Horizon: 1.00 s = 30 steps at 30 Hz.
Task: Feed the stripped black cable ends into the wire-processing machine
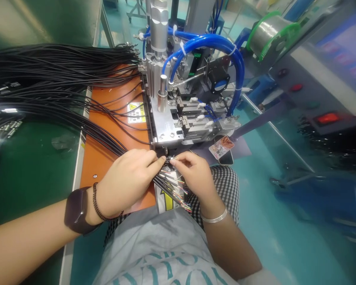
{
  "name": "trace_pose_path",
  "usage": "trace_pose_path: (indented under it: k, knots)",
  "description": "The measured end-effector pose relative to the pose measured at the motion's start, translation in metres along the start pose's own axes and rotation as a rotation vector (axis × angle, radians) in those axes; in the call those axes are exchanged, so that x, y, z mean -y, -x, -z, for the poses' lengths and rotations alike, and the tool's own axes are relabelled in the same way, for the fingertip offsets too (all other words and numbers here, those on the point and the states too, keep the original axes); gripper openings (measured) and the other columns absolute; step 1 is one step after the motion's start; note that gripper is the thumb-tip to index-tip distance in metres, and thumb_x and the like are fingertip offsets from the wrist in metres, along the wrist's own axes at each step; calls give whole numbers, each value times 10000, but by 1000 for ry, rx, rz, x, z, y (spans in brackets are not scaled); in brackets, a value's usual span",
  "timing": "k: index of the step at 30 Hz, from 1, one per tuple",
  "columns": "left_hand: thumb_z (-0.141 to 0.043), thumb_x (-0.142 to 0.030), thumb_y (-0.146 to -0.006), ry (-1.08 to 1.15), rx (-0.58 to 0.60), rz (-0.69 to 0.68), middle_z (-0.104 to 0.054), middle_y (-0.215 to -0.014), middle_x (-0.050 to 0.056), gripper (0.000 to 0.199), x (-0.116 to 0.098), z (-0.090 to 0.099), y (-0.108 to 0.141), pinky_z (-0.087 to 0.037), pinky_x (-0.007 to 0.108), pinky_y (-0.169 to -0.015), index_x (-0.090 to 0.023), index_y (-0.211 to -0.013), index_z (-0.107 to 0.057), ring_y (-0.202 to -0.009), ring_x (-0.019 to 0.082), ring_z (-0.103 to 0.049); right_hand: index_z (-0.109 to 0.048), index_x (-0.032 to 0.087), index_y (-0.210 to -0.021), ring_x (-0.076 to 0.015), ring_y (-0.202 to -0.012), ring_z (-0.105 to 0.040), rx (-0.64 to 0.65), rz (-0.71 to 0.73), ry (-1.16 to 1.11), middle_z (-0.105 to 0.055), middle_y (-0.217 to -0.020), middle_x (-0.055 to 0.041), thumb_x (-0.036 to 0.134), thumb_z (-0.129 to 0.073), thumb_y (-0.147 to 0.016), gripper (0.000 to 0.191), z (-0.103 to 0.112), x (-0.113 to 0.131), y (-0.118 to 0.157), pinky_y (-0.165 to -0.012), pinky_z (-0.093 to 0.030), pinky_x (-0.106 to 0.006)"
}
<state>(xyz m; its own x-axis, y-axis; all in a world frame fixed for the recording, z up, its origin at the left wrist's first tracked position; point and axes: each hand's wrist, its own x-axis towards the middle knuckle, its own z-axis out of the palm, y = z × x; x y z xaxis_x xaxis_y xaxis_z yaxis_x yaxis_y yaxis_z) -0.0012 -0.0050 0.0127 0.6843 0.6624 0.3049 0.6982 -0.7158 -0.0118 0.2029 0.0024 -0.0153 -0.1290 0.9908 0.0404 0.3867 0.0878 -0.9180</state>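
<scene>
head view, lower center: my left hand rests over black cables, fingertips pinched; my right hand pinches a small white piece.

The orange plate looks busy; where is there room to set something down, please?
The orange plate is bare, one screw aside, between its pale edge, lower black cables and left hand. Crowded: beside the metal machine and right hand.
</scene>
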Motion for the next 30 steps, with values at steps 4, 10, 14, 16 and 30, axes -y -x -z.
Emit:
trace_pose_path:
  k: [4, 10, 14, 16, 30]
  knots:
    - [-469, -68, -877, 0, 23, -17, -604, -827, 62, 380, -1, -3, -2, -407, 355, -616, -181, -1210, -615, -691, 211, -518, -629, 186, -738, -131, -610, -525, 121, -217, -233, -605, -671, 24, 357, -710, -780, 194, 4, -6, -3, -568, -417, -252]
    - [-519, -73, -843, -68, 76, 1, -595, -854, 67, 419, -5, -1, -5, -392, 360, -630, -215, -1225, -617, -709, 213, -520, -629, 190, -737, -125, -625, -495, 157, -265, -325, -569, -665, 36, 314, -655, -760, 128, 4, -13, -7, -606, -416, -251]
    - [-539, -93, -834, -98, 84, -16, -566, -821, 59, 412, -7, 0, -6, -384, 362, -625, -204, -1223, -622, -699, 217, -514, -623, 191, -708, -120, -610, -474, 110, -286, -375, -564, -657, 42, 275, -625, -737, 89, -2, -17, -9, -597, -385, -247]
    - [-545, -98, -830, -120, 96, -26, -554, -806, 52, 411, -7, 1, -7, -377, 366, -619, -200, -1221, -624, -688, 220, -510, -613, 191, -692, -114, -597, -454, 100, -292, -402, -545, -643, 47, 262, -623, -729, 80, -4, -19, -10, -580, -362, -242]
    - [-521, -92, -832, -159, 113, -23, -556, -785, 42, 395, -11, 5, -12, -354, 367, -630, -208, -1193, -632, -690, 217, -524, -627, 189, -750, -104, -568, -439, 91, -300, -495, -556, -666, 37, 322, -704, -690, 166, -5, -23, -12, -521, -338, -231]
